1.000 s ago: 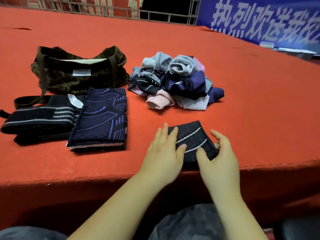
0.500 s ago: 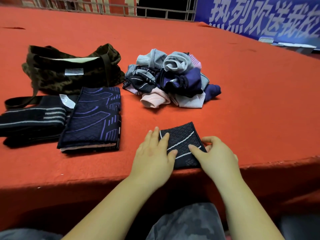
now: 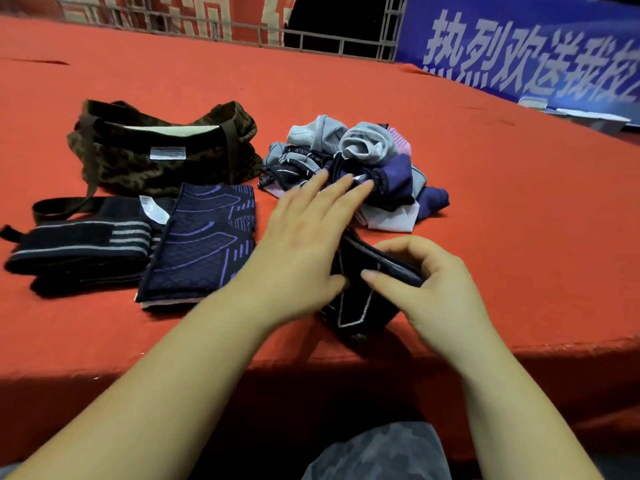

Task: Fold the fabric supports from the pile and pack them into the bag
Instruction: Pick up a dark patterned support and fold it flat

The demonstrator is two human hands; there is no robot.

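**Folded black support lifted at the table's near edge**

We see the right hand point(image 3: 440, 282) pinching a small black support point(image 3: 360, 306) with grey piping, thumb on the near face and curled fingers over its top edge. The piece stands partly raised off the red table point(image 3: 519, 220), its lower end near the front edge. Whether that end touches the cloth, we cannot tell.

The left hand point(image 3: 304, 237) is flat, fingers straight and slightly spread, palm down. It hovers just left of the black support, thumb side against it, fingertips reaching over the front of the pile point(image 3: 349, 164) (motion blur softens the fingers, so contact with the pile is unclear).

The pile sits beyond the hands: grey, navy, white and pink pieces jumbled together.

To the left lie two folded items. A navy support point(image 3: 204, 240) with purple lines lies flat, a pale layer showing beneath its near edge. Just beside it on the left, touching or slightly overlapped, lies a black band point(image 3: 79, 251) with grey stripes.

Behind these sits the camouflage bag point(image 3: 166, 147), mouth open, a white label on its side, one dark strap trailing forward to the left.

A blue banner point(image 3: 519, 53) with white characters runs along the far right.
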